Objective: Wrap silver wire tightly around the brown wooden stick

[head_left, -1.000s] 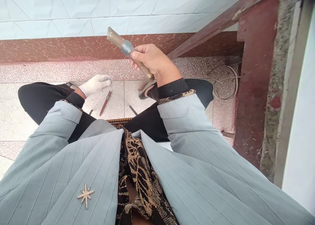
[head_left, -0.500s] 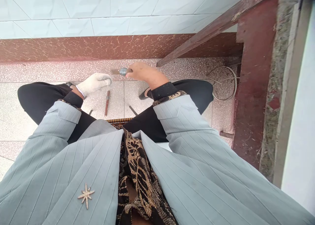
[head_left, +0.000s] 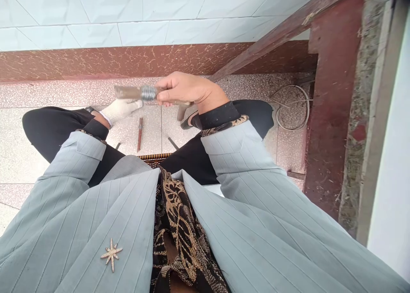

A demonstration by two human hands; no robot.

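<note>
1. Silvery wire [head_left: 148, 93] wraps tightly around a brown wooden stick [head_left: 128, 92], which lies nearly level across the view, over the pale speckled floor [head_left: 19, 156].
2. The bare right hand [head_left: 184, 90] grips that stick just beside the wire, its fingers curled about the wood.
3. The left hand [head_left: 120, 110], in a white knit glove, is low by the floor, partly behind the stick's free end; I cannot tell whether the two touch, or whether it holds anything.
4. Near the glove, a red-brown rod [head_left: 139, 135] lies on the floor; a dark rod [head_left: 173, 143] lies to its right.
5. Far right, a pale cable [head_left: 292, 129] lies looped.
</note>
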